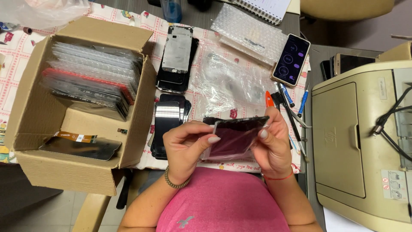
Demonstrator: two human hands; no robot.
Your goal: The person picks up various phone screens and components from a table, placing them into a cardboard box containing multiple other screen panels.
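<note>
I see both hands up near the body, gripping one dark phone screen [237,135] between them. Left hand [185,148] pinches its left edge w/ thumb on top; right hand [271,146] clasps the right edge, fingers behind. Screen sits tilted, just above the table's near edge. Left: open cardboard box [32,107] w/ wrapped screens stacked upright, one loose screen [81,148] flat at its near end. Far of hands: two piles of screens [176,60], clear plastic bag [223,81]. Right: lit phone [292,59], small tools [285,101], beige printer [360,141].
</note>
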